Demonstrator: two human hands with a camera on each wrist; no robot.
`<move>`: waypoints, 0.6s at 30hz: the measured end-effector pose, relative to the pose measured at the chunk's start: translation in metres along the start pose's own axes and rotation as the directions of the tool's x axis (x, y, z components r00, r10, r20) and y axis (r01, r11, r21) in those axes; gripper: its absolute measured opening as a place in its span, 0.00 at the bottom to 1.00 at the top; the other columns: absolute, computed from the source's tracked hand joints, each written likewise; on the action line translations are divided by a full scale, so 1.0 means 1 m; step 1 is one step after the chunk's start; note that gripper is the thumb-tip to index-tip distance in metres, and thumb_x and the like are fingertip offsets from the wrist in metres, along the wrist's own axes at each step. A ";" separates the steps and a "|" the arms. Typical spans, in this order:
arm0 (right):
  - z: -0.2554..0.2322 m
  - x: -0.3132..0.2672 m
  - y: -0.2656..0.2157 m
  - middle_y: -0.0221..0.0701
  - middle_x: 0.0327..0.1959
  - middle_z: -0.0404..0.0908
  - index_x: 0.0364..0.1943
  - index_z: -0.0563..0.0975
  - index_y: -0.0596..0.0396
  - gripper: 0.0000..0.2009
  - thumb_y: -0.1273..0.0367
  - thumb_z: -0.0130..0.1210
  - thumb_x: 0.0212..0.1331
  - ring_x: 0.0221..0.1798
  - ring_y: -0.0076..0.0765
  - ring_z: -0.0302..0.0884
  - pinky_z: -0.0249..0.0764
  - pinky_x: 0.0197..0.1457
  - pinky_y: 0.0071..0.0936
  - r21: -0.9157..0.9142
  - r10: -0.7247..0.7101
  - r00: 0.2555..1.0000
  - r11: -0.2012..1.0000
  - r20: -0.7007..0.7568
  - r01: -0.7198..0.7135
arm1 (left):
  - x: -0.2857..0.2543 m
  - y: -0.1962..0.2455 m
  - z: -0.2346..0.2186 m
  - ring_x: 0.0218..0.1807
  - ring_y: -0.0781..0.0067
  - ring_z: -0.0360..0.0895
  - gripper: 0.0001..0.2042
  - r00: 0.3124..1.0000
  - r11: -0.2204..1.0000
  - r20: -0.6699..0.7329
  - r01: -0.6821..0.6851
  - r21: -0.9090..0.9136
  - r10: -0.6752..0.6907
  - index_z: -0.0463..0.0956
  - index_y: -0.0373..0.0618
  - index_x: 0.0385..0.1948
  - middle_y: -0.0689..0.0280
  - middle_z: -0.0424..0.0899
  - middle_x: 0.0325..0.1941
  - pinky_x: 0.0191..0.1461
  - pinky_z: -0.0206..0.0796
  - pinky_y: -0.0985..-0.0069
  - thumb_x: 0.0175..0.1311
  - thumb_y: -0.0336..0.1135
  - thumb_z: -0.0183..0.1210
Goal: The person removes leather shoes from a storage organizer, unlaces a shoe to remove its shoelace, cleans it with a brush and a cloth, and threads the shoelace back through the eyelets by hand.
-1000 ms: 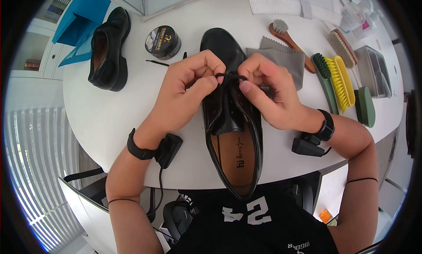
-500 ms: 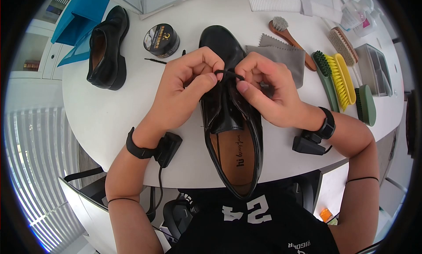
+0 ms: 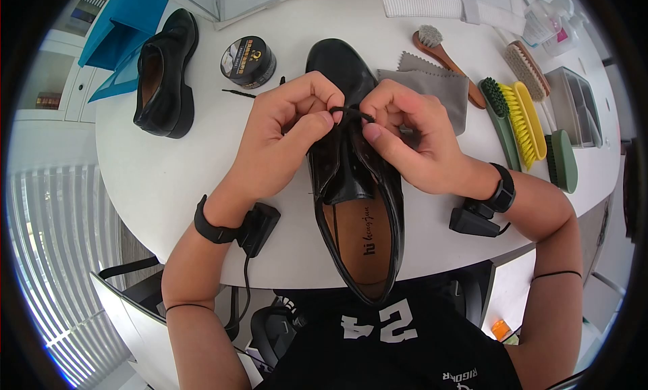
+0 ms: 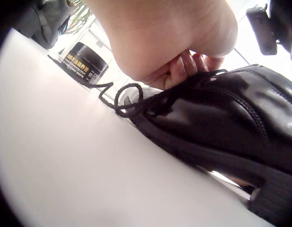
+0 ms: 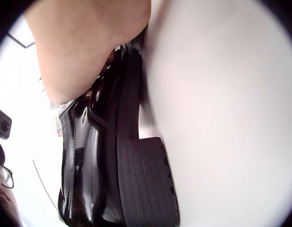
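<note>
A black leather lace-up shoe (image 3: 337, 56) stands on the white table, toe pointing away, its tan insole showing. Over its throat, my left hand (image 3: 287, 137) pinches one side of the black shoelace (image 3: 351, 110) between thumb and forefinger. My right hand (image 3: 422, 140) pinches the lace on the other side, so a short piece runs across the gap between the fingertips. In the left wrist view, a loose loop of shoelace (image 4: 129, 97) hangs beside the shoe (image 4: 221, 113). The right wrist view shows the shoe's heel (image 5: 150, 184), while that hand's fingers are mostly hidden.
At the left lies the other black shoe (image 3: 182, 86) near a blue bag (image 3: 121, 32). A round black tin (image 3: 248, 62) stands behind my left hand. To the right are a grey cloth (image 3: 442, 96), a wooden dauber (image 3: 452, 66), a yellow brush (image 3: 530, 123) and green brushes (image 3: 565, 164).
Both hands keep their pinch on the shoelace almost in place. The right fingertips have edged slightly left, and the head view has shifted a little.
</note>
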State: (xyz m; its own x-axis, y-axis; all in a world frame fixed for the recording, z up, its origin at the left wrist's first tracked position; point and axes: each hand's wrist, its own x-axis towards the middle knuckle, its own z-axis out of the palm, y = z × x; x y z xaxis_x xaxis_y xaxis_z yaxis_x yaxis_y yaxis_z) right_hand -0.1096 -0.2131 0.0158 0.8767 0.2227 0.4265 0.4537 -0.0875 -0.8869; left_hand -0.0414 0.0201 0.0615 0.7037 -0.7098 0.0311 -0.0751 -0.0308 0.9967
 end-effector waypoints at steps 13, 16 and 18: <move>-0.001 0.001 -0.001 0.19 0.19 0.64 0.44 0.77 0.57 0.04 0.77 0.61 0.71 0.20 0.16 0.57 0.53 0.26 0.24 0.007 0.015 1.000 1.000 0.016 -0.015 | -0.001 -0.002 0.000 0.36 0.91 0.65 0.04 1.000 1.000 -0.003 0.007 -0.020 -0.007 0.77 0.40 0.42 0.77 0.77 0.34 0.41 0.55 0.85 0.76 0.28 0.55; -0.001 0.002 -0.002 0.20 0.19 0.64 0.44 0.77 0.57 0.04 0.77 0.61 0.71 0.20 0.16 0.57 0.54 0.26 0.24 0.003 0.017 1.000 1.000 0.018 -0.017 | 0.000 -0.002 0.000 0.36 0.91 0.65 0.04 1.000 1.000 -0.001 0.000 -0.026 0.000 0.78 0.40 0.42 0.77 0.77 0.35 0.41 0.55 0.85 0.76 0.28 0.55; -0.001 0.002 -0.002 0.20 0.19 0.64 0.44 0.78 0.57 0.04 0.77 0.61 0.71 0.20 0.16 0.57 0.54 0.26 0.24 0.005 0.021 1.000 1.000 0.019 -0.021 | 0.000 -0.002 0.000 0.37 0.91 0.66 0.04 1.000 1.000 -0.001 -0.003 -0.023 0.003 0.78 0.40 0.42 0.77 0.77 0.35 0.41 0.56 0.85 0.76 0.28 0.55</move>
State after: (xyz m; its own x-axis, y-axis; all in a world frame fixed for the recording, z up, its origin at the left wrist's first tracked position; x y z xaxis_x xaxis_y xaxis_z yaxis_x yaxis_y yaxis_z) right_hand -0.1087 -0.2133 0.0186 0.8827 0.2393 0.4045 0.4345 -0.0873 -0.8965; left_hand -0.0414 0.0204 0.0596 0.7039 -0.7095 0.0340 -0.0610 -0.0127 0.9981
